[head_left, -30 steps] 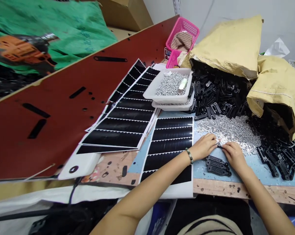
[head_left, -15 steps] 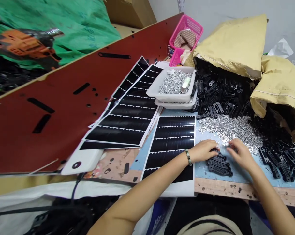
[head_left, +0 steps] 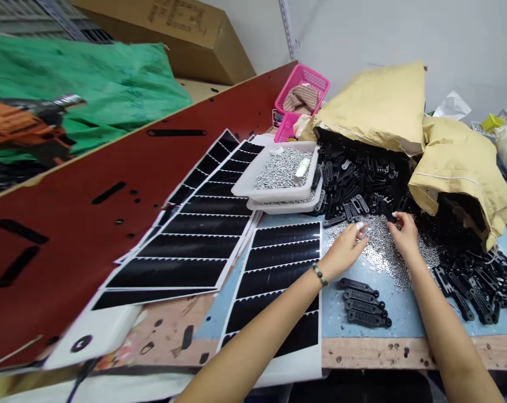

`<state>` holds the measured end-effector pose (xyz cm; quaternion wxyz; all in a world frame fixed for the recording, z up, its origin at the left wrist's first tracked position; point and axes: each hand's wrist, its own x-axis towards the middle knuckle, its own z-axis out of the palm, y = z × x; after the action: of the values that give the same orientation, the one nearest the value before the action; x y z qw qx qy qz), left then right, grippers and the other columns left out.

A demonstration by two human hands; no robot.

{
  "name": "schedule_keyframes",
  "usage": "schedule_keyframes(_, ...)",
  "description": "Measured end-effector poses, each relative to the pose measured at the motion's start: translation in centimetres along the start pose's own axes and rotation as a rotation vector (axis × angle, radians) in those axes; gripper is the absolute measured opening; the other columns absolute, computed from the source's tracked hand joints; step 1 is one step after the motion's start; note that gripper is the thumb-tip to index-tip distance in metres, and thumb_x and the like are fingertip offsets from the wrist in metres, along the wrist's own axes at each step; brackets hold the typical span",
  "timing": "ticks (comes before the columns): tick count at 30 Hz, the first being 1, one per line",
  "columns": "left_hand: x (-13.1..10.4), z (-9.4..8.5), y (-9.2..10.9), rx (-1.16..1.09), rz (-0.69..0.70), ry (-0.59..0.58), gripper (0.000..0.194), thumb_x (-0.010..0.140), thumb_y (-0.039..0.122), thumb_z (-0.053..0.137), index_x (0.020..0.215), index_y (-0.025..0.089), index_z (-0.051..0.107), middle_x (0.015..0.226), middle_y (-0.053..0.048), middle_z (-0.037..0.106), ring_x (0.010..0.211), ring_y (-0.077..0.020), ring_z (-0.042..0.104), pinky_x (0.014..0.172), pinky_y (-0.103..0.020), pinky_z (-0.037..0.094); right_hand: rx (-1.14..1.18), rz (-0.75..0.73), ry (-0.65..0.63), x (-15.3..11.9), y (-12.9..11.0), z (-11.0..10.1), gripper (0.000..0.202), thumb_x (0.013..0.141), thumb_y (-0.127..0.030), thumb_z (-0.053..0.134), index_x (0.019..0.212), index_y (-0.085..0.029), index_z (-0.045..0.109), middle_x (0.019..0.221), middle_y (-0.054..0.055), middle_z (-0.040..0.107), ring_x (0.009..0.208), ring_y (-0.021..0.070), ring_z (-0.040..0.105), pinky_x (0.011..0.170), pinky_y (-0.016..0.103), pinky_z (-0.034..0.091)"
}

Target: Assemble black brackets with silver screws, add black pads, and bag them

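Observation:
My right hand (head_left: pixel 405 234) is at the near edge of a pile of black plastic parts (head_left: pixel 364 176), its thumb and fingers pinching one black plastic part (head_left: pixel 386 211). To its left, my left hand (head_left: pixel 346 248) hovers by the loose silver screws and nuts (head_left: pixel 381 246), with fingers apart and nothing visible in them. White coverings show on fingertips of both hands. Below the left hand, several long black plastic arms (head_left: pixel 364 308) lie side by side in a row on the blue table surface (head_left: pixel 333 319).
Two stacked white trays (head_left: pixel 274 193) of screws stand at the back left of the pile. Black sticker sheets (head_left: pixel 274 291) lie to the left, beside a red board (head_left: pixel 89 218). Two yellow sacks (head_left: pixel 375 112) spill black parts. A pink basket (head_left: pixel 302 78) sits behind.
Both hands have moved away from the row of black arms, up toward the piles. My right hand now grips a black plastic part. The camera view has shifted.

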<state>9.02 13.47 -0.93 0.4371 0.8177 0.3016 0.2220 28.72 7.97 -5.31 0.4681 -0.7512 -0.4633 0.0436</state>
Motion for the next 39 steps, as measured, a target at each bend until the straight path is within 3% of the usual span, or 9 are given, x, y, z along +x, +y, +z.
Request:
schedule_keyframes(4, 3.0, 2.7, 1.2, -0.345, -0.131, 0.067, 0.057, 0.081, 0.03, 0.063, 0.13, 0.018, 0.038, 0.125, -0.013, 0.052, 0.108, -0.0227, 0.056, 0.088, -0.038, 0.048, 0.169, -0.161, -0.055, -3.7, -1.5, -1.7, 0.011, 0.079, -0.024, 0.052, 0.09, -0.022, 0.052, 0.094, 0.006, 0.058, 0.089, 0.019, 0.056, 0.079, 0.033, 0.048)
schedule_keyframes(10, 3.3, 5.4, 2.4, -1.032, -0.309, 0.126, 0.025, 0.088, 0.031, 0.055, 0.106, 0.016, 0.047, 0.102, -0.008, 0.064, 0.091, -0.0156, 0.064, 0.081, -0.03, 0.051, 0.157, -0.192, -0.139, -5.3, -2.8, -3.4, 0.011, 0.083, -0.032, 0.055, 0.088, -0.022, 0.051, 0.087, 0.004, 0.06, 0.082, 0.0178, 0.057, 0.074, 0.031, 0.048)
schedule_keyframes(13, 2.7, 4.8, 2.2, -0.928, -0.332, 0.107, 0.022, 0.09, 0.035, 0.049, 0.102, 0.017, 0.047, 0.09, -0.003, 0.06, 0.067, -0.0084, 0.06, 0.063, -0.022, 0.049, -0.044, -0.022, -0.064, -2.5, -0.1, -6.4, 0.016, 0.089, -0.031, 0.044, 0.089, -0.021, 0.056, 0.086, 0.005, 0.062, 0.08, 0.0176, 0.059, 0.074, 0.031, 0.047)
schedule_keyframes(16, 2.1, 4.1, 2.1, -0.837, -0.323, 0.011, 0.019, 0.09, 0.033, 0.045, 0.103, 0.02, 0.045, 0.075, 0.004, 0.053, 0.051, -0.0055, 0.05, 0.05, -0.018, 0.041, -0.245, 0.174, 0.011, 0.8, 3.8, -9.4, 0.01, 0.082, -0.025, 0.056, 0.077, -0.017, 0.059, 0.076, 0.01, 0.062, 0.079, 0.0226, 0.059, 0.071, 0.036, 0.043)
schedule_keyframes(20, 1.6, 3.9, 2.2, -0.821, -0.305, -0.133, 0.023, 0.084, 0.024, 0.052, 0.104, 0.02, 0.042, 0.082, 0.001, 0.059, 0.059, -0.0082, 0.056, 0.056, -0.021, 0.045, -0.263, 0.212, -0.031, 1.9, 6.0, -10.9, 0.007, 0.076, -0.023, 0.061, 0.072, -0.017, 0.062, 0.066, 0.007, 0.061, 0.073, 0.0232, 0.06, 0.069, 0.037, 0.043)
schedule_keyframes(25, 1.3, 4.5, 1.7, -0.733, -0.245, -0.247, 0.023, 0.086, 0.033, 0.053, 0.103, 0.018, 0.05, 0.093, -0.005, 0.06, 0.07, -0.011, 0.058, 0.059, -0.024, 0.047, 0.17, 0.131, -0.138, -1.3, 1.8, -8.7, 0.03, 0.086, -0.035, 0.048, 0.111, -0.022, 0.058, 0.089, 0.005, 0.065, 0.076, 0.0191, 0.063, 0.073, 0.037, 0.051)
schedule_keyframes(29, 0.8, 4.2, 1.7, -0.326, -0.154, -0.14, 0.018, 0.089, 0.031, 0.046, 0.099, 0.019, 0.054, 0.079, 0.0, 0.058, 0.062, -0.0119, 0.052, 0.058, -0.026, 0.043, 0.553, 0.114, -0.263, -3.6, -2.4, -5.2, 0.025, 0.082, -0.042, 0.057, 0.099, -0.023, 0.055, 0.087, 0.003, 0.065, 0.079, 0.0185, 0.063, 0.071, 0.034, 0.053)
schedule_keyframes(33, 0.1, 2.9, 2.3, 0.013, 0.05, -0.044, 0.018, 0.085, 0.033, 0.053, 0.097, 0.019, 0.055, 0.088, -0.003, 0.061, 0.08, -0.0183, 0.057, 0.073, -0.031, 0.043, 0.562, 0.1, -0.155, -4.2, -4.5, -3.0, 0.025, 0.075, -0.042, 0.065, 0.084, -0.022, 0.053, 0.077, 0.0, 0.059, 0.072, 0.0157, 0.058, 0.068, 0.031, 0.05)
schedule_keyframes(39, -0.4, 0.7, 2.5, 0.167, 0.134, 0.006, 0.025, 0.091, 0.038, 0.046, 0.076, 0.019, 0.052, 0.071, 0.0, 0.056, 0.066, -0.0156, 0.053, 0.062, -0.026, 0.037, 0.595, 0.031, -0.087, -4.5, -6.1, -1.9, 0.026, 0.076, -0.043, 0.064, 0.083, -0.023, 0.048, 0.083, 0.002, 0.057, 0.077, 0.0167, 0.057, 0.071, 0.032, 0.05)
